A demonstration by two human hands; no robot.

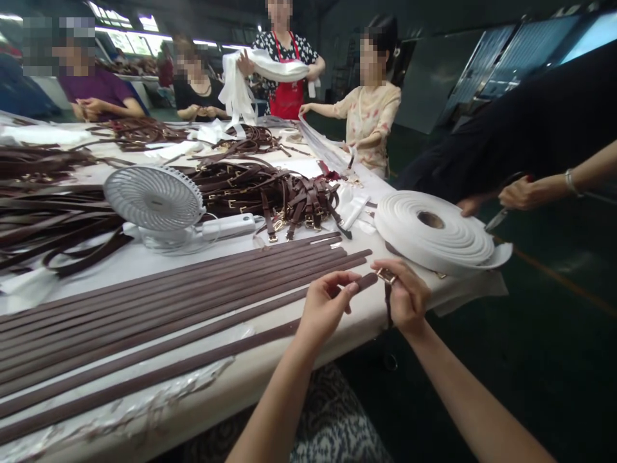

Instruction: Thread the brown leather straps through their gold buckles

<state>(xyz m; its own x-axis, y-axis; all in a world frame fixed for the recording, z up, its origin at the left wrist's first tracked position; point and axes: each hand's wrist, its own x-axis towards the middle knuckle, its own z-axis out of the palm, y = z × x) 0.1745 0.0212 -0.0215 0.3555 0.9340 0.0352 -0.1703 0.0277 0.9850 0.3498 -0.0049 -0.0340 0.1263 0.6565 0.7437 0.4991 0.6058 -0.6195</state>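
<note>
Near the table's front right corner, my left hand [330,302] pinches the rounded tip of a brown leather strap [270,335], whose length runs back along the table edge to the left. My right hand [407,296] grips a small gold-toned buckle [386,276], with a short dark strap hanging below the fingers. Strap tip and buckle are very close; whether they touch I cannot tell. Several more brown straps [193,283] lie side by side on the table beyond my left hand.
A white fan [154,199] stands among piles of buckled brown straps [308,199]. At the right corner lies a roll of white strip [434,228]; another person's hand [518,193] holds a cutting tool there. Several people sit or stand around the table's far side.
</note>
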